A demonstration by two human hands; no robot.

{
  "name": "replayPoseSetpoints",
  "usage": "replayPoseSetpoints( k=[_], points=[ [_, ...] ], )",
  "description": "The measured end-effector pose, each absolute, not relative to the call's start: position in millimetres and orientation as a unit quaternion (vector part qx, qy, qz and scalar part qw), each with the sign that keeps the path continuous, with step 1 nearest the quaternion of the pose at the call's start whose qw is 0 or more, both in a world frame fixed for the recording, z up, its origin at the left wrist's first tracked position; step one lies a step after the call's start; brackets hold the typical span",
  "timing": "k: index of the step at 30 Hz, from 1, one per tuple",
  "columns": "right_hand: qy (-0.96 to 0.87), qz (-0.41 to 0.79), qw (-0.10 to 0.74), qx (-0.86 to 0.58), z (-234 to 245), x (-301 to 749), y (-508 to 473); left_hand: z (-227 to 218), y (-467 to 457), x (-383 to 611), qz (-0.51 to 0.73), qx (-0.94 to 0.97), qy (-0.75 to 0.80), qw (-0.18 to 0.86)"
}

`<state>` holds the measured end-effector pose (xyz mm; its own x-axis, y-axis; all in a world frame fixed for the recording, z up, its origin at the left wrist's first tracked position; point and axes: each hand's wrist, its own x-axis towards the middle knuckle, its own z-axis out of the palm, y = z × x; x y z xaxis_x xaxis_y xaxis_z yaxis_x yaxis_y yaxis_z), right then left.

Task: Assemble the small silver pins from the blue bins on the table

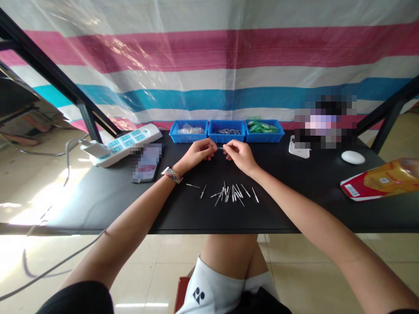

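Note:
My left hand (pixel 198 153) and my right hand (pixel 240 155) meet over the black table (pixel 310 200), fingertips pinched toward each other. Between them is a small thin metal pin (pixel 220 148), held by both hands. A woven band circles my left wrist. Just nearer to me, several silver pins (pixel 229 192) lie scattered on the table. Three blue bins stand behind my hands: the left bin (pixel 189 131) with clear plastic bags, the middle bin (pixel 227 130) with metal parts, the right bin (pixel 264 130) with green pieces.
A white power strip (pixel 122 142) and a phone (pixel 146 163) lie at the left. A white mouse (pixel 352 157), a white stand (pixel 298 148) and a red-and-yellow packet (pixel 379 179) sit at the right. A striped tarp hangs behind the table.

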<state>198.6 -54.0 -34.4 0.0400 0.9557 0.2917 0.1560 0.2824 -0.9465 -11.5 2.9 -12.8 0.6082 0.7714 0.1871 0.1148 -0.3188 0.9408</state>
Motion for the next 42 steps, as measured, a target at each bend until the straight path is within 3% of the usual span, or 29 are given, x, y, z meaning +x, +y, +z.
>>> replayPoseSetpoints(
  k=[8,42],
  points=[
    [-0.570,0.380,0.560,-0.465,-32.6,198.0,-55.4,-16.5,6.5,-11.7,0.306,0.778,0.305,0.456],
    [-0.574,0.374,0.557,-0.470,-35.3,198.4,-51.8,-11.5,1.9,-10.5,0.329,0.745,0.295,0.499]
  ],
)
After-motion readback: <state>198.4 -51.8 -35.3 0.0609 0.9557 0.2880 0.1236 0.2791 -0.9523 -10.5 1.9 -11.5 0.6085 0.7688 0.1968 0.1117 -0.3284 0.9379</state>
